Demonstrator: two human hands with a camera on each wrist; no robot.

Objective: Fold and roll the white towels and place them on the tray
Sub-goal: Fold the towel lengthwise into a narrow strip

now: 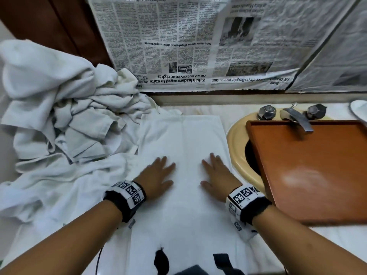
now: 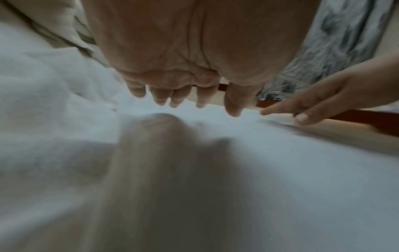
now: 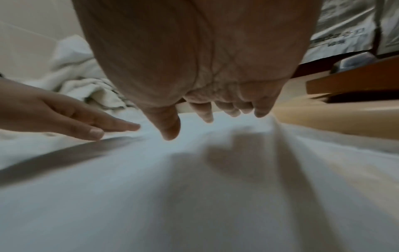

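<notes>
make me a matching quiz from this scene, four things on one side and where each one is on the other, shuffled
Things:
1. tray
2. towel pile
3. flat towel
4. newspaper

Places:
A. heaped at the left of the counter
B. hung on the wall behind the counter
C. lying across the sink, under the tap
D. spread in the middle under both hands

Pairs: 1-C, 2-A, 3-D, 4-B

The left hand and right hand lie open on the flat towel.
</notes>
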